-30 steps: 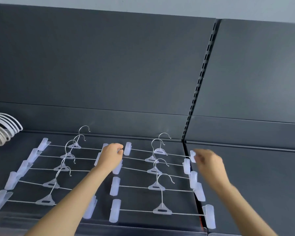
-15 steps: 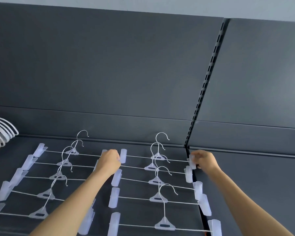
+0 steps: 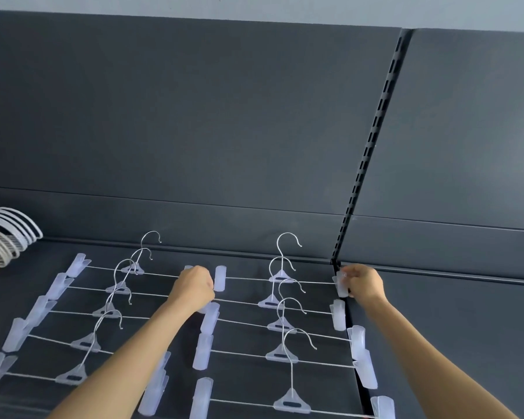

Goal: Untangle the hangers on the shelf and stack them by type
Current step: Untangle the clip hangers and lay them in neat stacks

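Two columns of clear clip hangers with metal hooks lie flat on the dark shelf (image 3: 436, 328), several in each. The rearmost hanger of the right column (image 3: 282, 276) lies close to the back panel. My left hand (image 3: 194, 287) is curled at its left clip (image 3: 220, 278), with the fingertips hidden. My right hand (image 3: 365, 282) pinches its right clip (image 3: 341, 284) beside the shelf joint. The left column (image 3: 103, 309) lies under and left of my left forearm.
A stack of white plastic hangers (image 3: 9, 234) sits at the far left rear. A slotted upright post (image 3: 366, 164) divides the dark back panels. The shelf right of the joint is bare.
Both hands have moved toward the back of the shelf with the rearmost right-column hanger. My right hand has closed in on its right clip.
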The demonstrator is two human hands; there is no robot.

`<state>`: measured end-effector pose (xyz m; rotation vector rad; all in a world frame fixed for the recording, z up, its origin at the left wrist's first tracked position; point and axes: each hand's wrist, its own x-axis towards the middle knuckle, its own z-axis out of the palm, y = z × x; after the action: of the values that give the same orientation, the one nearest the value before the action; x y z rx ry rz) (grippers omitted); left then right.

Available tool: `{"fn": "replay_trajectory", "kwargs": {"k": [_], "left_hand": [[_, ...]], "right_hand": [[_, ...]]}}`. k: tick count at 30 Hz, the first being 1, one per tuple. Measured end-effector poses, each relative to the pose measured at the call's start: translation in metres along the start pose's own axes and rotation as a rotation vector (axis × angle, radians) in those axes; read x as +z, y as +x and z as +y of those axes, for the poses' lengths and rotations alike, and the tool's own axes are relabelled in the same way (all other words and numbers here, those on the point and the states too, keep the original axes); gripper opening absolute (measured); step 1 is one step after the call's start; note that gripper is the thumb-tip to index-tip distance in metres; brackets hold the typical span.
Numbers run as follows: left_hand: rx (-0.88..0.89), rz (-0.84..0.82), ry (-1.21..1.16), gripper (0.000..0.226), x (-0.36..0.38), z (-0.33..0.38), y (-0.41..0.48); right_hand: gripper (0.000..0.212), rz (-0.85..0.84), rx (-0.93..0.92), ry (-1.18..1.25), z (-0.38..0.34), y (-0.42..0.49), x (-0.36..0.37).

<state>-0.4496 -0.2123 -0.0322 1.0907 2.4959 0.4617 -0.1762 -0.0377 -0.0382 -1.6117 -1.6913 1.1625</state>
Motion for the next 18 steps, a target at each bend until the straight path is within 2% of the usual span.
{"fn": "replay_trajectory", "kwargs": {"k": [6,10,14,18], "left_hand": [[-0.007,0.011,-0.068,0.014,-0.001,0.002,0.000],[0.013,0.025,-0.016,0.031,0.005,0.010,-0.003],[-0.043,0.028,0.030,0.022,0.006,0.019,-0.008],[-0.016,0.033,0.017,0.010,0.003,0.018,-0.014]], "right_hand": [[0.021,-0.037,-0.004,0.037,0.001,0.001,0.002],[0.028,-0.062,-0.023,0.026,0.001,0.002,0.008],[0.030,-0.046,-0.045,-0.021,-0.001,-0.002,0.009],[0.029,-0.073,-0.048,-0.048,0.000,-0.003,0.008]]}}
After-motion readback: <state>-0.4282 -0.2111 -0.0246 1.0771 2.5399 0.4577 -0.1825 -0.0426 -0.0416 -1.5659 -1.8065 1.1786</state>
